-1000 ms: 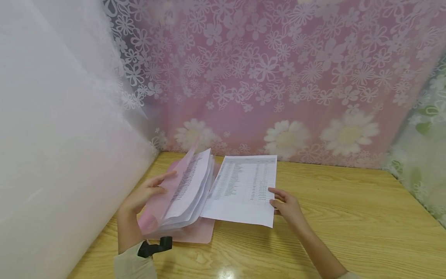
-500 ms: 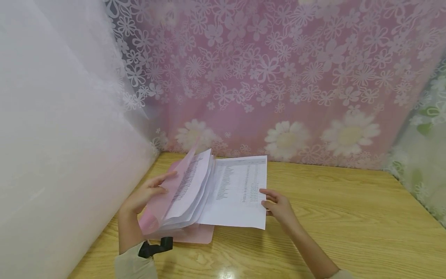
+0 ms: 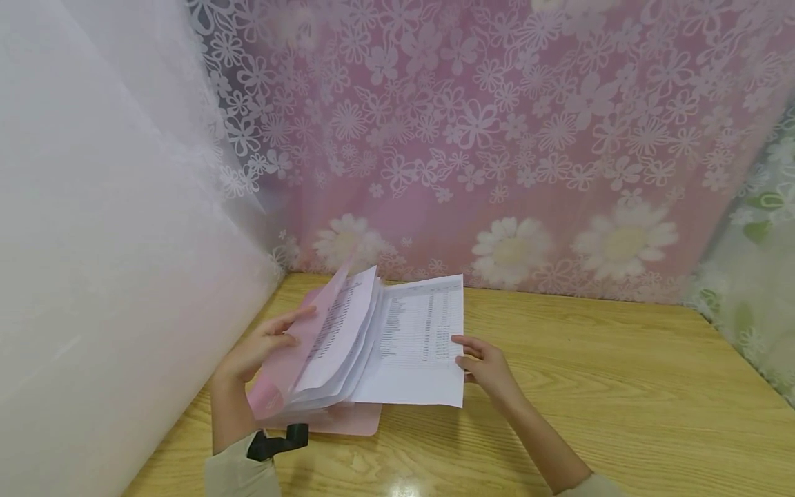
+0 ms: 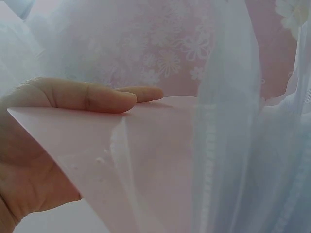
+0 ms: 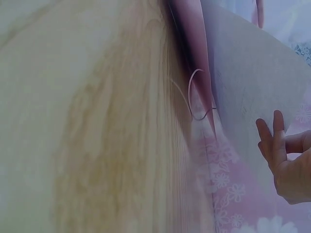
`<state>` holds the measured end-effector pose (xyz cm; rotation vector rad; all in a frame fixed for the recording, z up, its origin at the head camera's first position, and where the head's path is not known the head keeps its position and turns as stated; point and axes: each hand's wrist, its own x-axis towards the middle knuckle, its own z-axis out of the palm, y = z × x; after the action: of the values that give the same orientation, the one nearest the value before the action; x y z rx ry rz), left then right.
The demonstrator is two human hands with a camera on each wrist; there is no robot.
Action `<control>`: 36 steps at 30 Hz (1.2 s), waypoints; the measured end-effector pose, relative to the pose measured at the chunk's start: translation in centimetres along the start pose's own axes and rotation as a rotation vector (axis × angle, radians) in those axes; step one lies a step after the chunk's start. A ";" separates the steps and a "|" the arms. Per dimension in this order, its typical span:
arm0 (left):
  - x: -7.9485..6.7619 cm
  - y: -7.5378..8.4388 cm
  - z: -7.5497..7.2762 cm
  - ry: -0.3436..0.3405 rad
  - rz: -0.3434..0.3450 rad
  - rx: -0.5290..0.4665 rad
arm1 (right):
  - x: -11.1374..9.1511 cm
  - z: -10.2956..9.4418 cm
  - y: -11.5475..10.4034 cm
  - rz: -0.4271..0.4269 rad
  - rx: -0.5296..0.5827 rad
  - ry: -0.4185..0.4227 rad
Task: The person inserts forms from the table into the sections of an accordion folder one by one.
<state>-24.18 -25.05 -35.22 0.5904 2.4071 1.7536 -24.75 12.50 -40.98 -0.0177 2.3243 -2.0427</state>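
Observation:
A pink folder [image 3: 363,419] lies at the left of the table, its translucent front cover [image 3: 297,362] raised and tilted. My left hand [image 3: 251,352] pinches that cover near its left edge; the left wrist view shows fingers lying along the cover [image 4: 155,150]. Several clear sleeves with printed pages [image 3: 338,338] fan out inside the folder. My right hand [image 3: 495,373] pinches the right edge of a white printed sheet [image 3: 404,383]. The sheet's left edge is hidden behind or among the sleeves; I cannot tell which. In the right wrist view, fingers touch the sheet's back [image 5: 243,73].
A wood-grain table [image 3: 590,386] extends to the right. A pink flowered curtain [image 3: 435,172] hangs along the back, with a white sheet-like wall [image 3: 124,241] close on the left. A thin looped cord [image 5: 194,94] hangs by the folder in the right wrist view.
My right hand has moved left with the printed sheet, bringing more of its left side in against the sleeves. The left hand and raised cover have stayed nearly still.

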 end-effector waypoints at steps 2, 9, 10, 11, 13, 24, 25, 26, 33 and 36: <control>0.0 0.0 0.0 0.002 0.001 0.004 | 0.1 0.2 0.0 0.000 -0.002 -0.001; 0.0 0.1 0.0 0.002 0.004 0.004 | 0.4 0.5 0.1 0.004 -0.010 0.003; 0.0 0.1 0.0 0.001 0.004 0.003 | 0.4 0.5 0.1 0.002 -0.011 0.000; 0.0 0.1 0.0 0.001 0.006 0.002 | 0.4 0.5 0.1 0.000 -0.012 -0.002; 0.0 0.1 0.0 0.001 0.008 0.002 | 0.3 0.5 0.0 -0.001 -0.007 -0.001; 0.0 0.0 0.0 0.005 0.015 0.007 | -0.4 -0.2 0.1 -0.006 -0.020 -0.031; 0.1 0.0 0.0 0.006 0.016 0.008 | -0.5 -0.3 0.1 -0.005 -0.023 -0.033; 0.1 0.1 0.0 0.007 0.015 0.008 | -0.5 -0.3 0.1 -0.005 -0.028 -0.032; 0.0 0.1 0.0 0.004 0.020 0.016 | -0.3 -0.1 0.0 -0.013 -0.046 -0.049; 0.0 0.1 0.0 0.005 0.022 0.007 | 0.0 0.0 0.0 -0.013 -0.052 -0.051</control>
<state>-24.17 -25.00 -35.11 0.6171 2.4202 1.7578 -24.75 12.52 -40.96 -0.0856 2.3521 -1.9626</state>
